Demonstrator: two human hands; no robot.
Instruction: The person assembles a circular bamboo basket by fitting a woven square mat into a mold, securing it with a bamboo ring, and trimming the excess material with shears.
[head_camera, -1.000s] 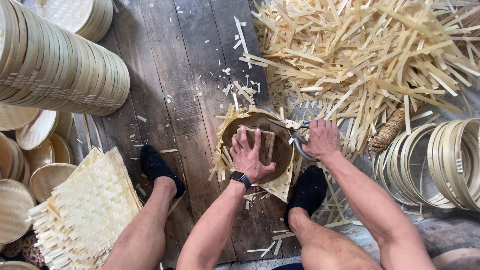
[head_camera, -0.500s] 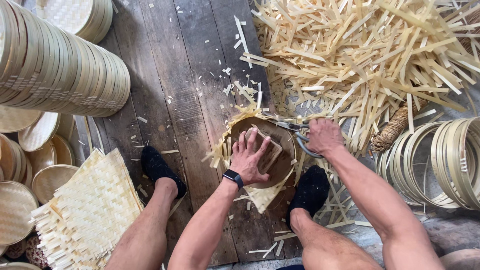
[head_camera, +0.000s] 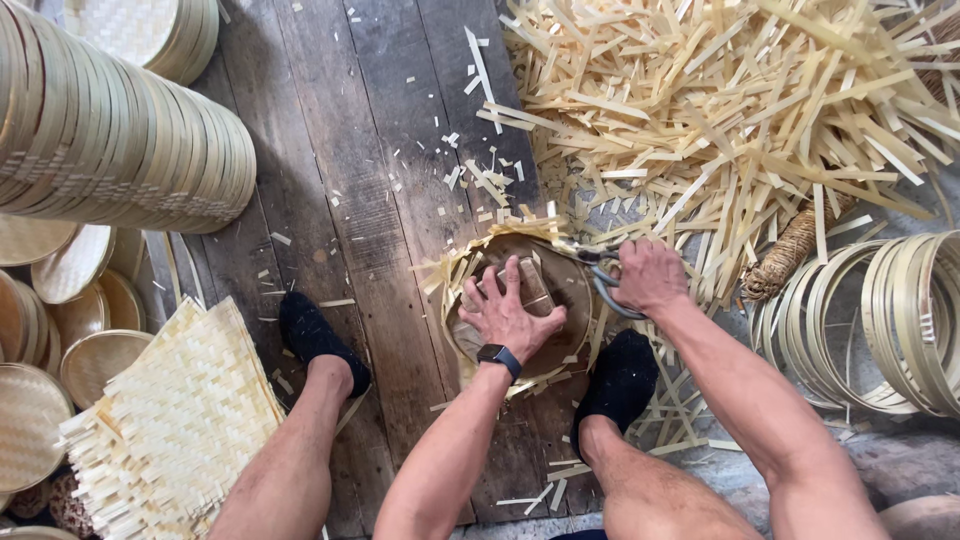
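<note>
The left hand has slid lower on the round mould, fingers spread flat, pinning the woven mat on the floorboards. The right hand grips scissors at its rim.

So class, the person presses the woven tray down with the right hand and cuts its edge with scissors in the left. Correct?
Not quite: the hands are swapped. In the head view the left hand presses the woven tray and the right hand holds the scissors.

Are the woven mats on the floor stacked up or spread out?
Stacked. The square pale woven bamboo mats lie on top of each other in one pile beside the person's foot, their frayed edges layered at the side.
</note>
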